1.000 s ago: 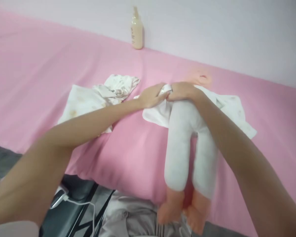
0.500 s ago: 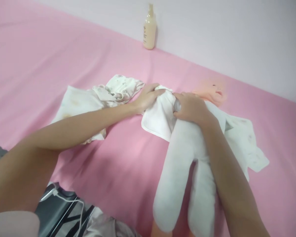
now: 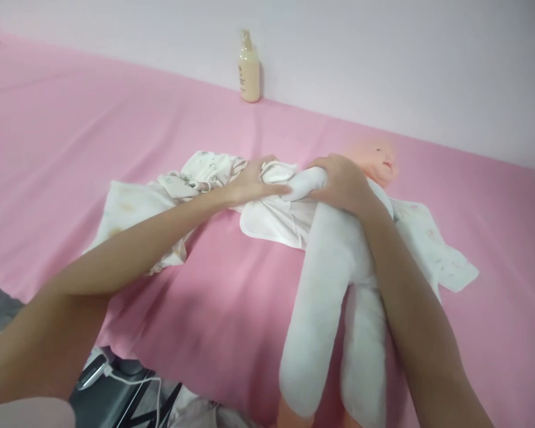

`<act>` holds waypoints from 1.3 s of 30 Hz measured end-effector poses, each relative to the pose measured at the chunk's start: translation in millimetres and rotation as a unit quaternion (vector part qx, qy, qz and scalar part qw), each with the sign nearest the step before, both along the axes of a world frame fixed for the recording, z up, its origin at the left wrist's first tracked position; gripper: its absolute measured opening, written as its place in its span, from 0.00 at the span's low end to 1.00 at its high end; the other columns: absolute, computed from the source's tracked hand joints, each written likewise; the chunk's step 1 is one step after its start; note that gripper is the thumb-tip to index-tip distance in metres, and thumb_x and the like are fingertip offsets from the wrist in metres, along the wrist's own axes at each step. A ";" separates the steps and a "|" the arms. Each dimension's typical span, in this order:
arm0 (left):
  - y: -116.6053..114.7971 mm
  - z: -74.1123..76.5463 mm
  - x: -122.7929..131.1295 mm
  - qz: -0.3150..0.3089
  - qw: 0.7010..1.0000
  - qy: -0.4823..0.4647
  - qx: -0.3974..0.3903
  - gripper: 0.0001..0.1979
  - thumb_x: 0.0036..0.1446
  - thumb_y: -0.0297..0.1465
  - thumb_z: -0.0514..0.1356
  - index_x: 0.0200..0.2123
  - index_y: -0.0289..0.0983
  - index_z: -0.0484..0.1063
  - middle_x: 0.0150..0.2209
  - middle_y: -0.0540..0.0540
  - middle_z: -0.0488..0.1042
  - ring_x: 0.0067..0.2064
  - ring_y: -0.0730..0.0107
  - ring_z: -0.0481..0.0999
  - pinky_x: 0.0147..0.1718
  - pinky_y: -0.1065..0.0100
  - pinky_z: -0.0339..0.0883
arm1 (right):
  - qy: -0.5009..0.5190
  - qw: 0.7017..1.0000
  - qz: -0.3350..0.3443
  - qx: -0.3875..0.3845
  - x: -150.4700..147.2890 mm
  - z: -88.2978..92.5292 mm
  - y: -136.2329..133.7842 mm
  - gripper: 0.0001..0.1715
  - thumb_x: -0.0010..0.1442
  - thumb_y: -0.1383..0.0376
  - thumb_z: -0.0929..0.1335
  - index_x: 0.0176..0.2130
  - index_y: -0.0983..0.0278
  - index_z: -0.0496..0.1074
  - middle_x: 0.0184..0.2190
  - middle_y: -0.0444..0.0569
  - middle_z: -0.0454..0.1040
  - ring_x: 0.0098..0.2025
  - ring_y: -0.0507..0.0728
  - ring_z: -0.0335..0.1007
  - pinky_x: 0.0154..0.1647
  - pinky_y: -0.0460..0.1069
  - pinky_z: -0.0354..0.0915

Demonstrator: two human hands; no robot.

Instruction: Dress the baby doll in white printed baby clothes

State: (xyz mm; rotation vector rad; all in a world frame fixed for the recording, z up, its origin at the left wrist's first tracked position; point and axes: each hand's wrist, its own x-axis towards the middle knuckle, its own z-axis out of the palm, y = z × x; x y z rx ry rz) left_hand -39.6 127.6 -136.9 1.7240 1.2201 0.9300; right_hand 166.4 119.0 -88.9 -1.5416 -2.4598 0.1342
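A baby doll (image 3: 325, 279) with a white cloth body lies on its back, its head at the far right and its legs toward me. My right hand (image 3: 341, 181) is closed around the upper part of the doll's arm (image 3: 304, 183). My left hand (image 3: 256, 183) is closed on bunched cloth of a white baby shirt (image 3: 271, 224) at the arm's far end, its thumb against the arm. The doll's hand is hidden in the cloth and behind my fingers. Another part of the shirt (image 3: 421, 238) spreads out on the doll's other side.
Crumpled printed baby clothes (image 3: 138, 202) lie left of my left hand. A pump bottle (image 3: 249, 74) stands against the white wall (image 3: 383, 65) at the back of the pink sheet (image 3: 223, 291). Below the near edge are a dark case (image 3: 104, 392) and a white cable (image 3: 158, 389).
The doll's arm now shows stretched between my hands, pointing left into the cloth. My left hand has shifted its hold on the shirt. The camera view has tilted slightly.
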 end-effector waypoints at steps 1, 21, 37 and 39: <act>0.3 0.9 -3.4 0.004 0.999 0.035 0.016 0.23 0.40 0.43 0.68 0.38 0.39 0.68 0.35 0.48 0.73 0.42 0.61 0.75 0.42 0.60 0.71 | 0.030 0.999 -0.008 -0.008 3.6 5.3 -0.6 0.22 0.47 0.67 0.68 0.44 0.64 0.73 0.42 0.53 0.72 0.44 0.63 0.66 0.45 0.55 0.62; -23.9 5.3 0.9 -0.044 0.998 0.009 0.036 0.33 0.47 0.44 0.65 0.56 0.41 0.66 0.51 0.43 0.73 0.58 0.60 0.68 0.60 0.58 0.59 | 0.047 0.996 -0.013 0.071 -11.2 -10.8 0.6 0.18 0.46 0.69 0.66 0.40 0.65 0.72 0.35 0.53 0.73 0.36 0.61 0.67 0.36 0.52 0.61; -59.2 -9.1 28.6 -0.295 0.894 -0.178 -0.287 0.64 0.45 0.35 0.70 0.67 0.46 0.20 0.66 0.34 0.53 0.62 0.52 0.63 0.50 0.54 0.71 | 0.242 0.944 -0.131 0.180 42.3 -37.4 -71.8 0.17 0.60 0.60 0.65 0.47 0.61 0.74 0.48 0.48 0.75 0.52 0.60 0.70 0.57 0.57 0.63; -60.7 -7.5 28.9 -0.313 0.886 -0.173 -0.295 0.65 0.46 0.35 0.69 0.66 0.48 0.17 0.66 0.36 0.53 0.61 0.53 0.65 0.48 0.56 0.72 | 0.282 0.924 -0.169 0.195 56.6 -46.7 -82.5 0.16 0.60 0.62 0.64 0.47 0.60 0.74 0.48 0.48 0.75 0.52 0.59 0.70 0.58 0.58 0.63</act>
